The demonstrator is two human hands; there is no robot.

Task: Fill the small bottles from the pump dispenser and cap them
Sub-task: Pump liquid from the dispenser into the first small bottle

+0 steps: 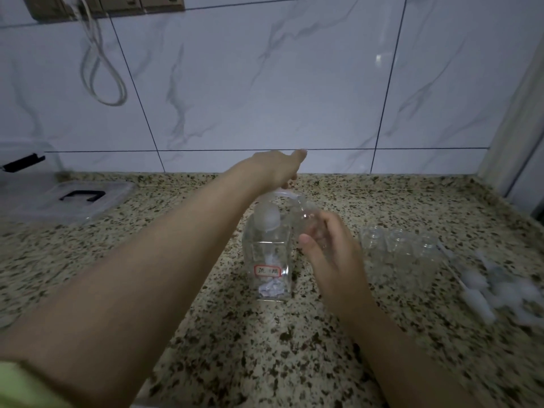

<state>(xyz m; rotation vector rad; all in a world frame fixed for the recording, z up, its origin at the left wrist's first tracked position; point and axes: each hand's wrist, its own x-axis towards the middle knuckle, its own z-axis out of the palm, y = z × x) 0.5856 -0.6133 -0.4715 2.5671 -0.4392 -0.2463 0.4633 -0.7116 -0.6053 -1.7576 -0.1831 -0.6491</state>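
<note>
Left hand atop pump dispenser, right hand holding small bottle at spout

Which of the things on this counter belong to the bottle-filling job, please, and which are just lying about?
Part of the job:
- pump dispenser, left hand on its pump head
- small bottle held at the spout by the right hand
- empty small bottles
- white caps

Just lying about:
- clear plastic box with a black handle
- white cable on the wall
</note>
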